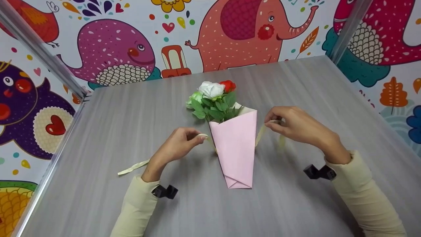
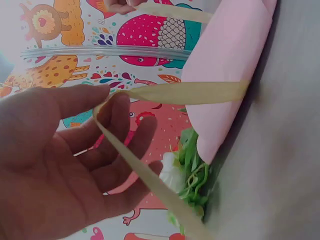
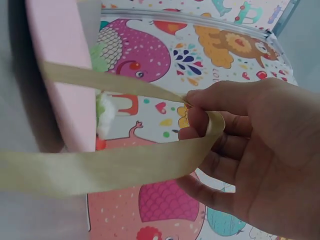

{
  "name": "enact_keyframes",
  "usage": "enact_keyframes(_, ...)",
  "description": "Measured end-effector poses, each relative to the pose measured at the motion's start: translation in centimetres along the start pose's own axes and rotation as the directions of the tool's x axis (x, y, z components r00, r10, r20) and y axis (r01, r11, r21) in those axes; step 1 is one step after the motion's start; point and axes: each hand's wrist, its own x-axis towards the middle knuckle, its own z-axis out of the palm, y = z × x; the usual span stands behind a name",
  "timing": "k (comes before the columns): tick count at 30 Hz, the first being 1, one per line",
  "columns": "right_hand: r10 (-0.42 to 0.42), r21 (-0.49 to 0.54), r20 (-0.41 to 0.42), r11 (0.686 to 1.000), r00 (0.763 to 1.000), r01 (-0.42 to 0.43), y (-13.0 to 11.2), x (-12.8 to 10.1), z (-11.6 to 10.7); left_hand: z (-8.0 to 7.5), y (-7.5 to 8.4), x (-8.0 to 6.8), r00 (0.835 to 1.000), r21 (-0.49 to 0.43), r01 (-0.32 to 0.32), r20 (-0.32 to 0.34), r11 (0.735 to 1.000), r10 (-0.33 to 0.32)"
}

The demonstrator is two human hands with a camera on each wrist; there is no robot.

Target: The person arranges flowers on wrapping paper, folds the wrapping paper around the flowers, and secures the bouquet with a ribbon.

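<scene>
A bouquet wrapped in pink paper (image 1: 235, 148) lies on the grey table, its folded narrow end toward me. White (image 1: 211, 89), red (image 1: 228, 86) and pale green artificial flowers with green leaves (image 1: 217, 108) stick out of the wide end. A cream ribbon (image 2: 190, 93) passes under the wrap and comes out on both sides. My left hand (image 1: 179, 144) pinches the ribbon between thumb and index finger, left of the wrap. On the other side my right hand (image 1: 292, 126) pinches the other length of ribbon (image 3: 115, 82). Both lengths are raised off the table.
The ribbon's loose left tail (image 1: 133, 167) rests on the table (image 1: 111, 131) beside my left wrist. Walls with printed cartoon animals (image 1: 243, 33) stand behind and at both sides, with metal posts (image 1: 352, 29) at the corners.
</scene>
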Motion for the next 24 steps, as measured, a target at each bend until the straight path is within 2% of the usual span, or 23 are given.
enact_keyframes(4, -0.064, 0.012, 0.023, 0.998, 0.998, 0.064, -1.1, 1.0, 0.4, 0.4, 0.5, 0.4, 1.000, 0.002, -0.024, 0.001, 1.000, 0.024)
enact_keyframes(11, -0.117, 0.021, 0.089, 0.993, 0.989, 0.116, -2.7, 2.7, 0.8, 0.7, 2.0, 1.0, 0.994, -0.061, -0.072, 0.083, 0.996, 0.077)
enact_keyframes(14, -0.161, 0.024, 0.099, 0.987, 0.982, 0.160, -3.2, 3.3, 0.9, 0.9, 2.4, 1.3, 0.989, -0.065, -0.102, 0.097, 0.993, 0.108)
enact_keyframes(20, -0.308, 0.015, 0.053, 0.951, 0.950, 0.308, -3.5, 4.5, 1.6, 1.2, 2.9, 1.8, 0.991, -0.005, -0.126, 0.041, 0.992, 0.126)
enact_keyframes(24, -0.399, -0.024, -0.006, 0.917, 0.917, 0.399, -3.4, 5.2, 2.6, 1.7, 3.2, 2.2, 0.989, 0.051, -0.147, 0.001, 0.988, 0.147)
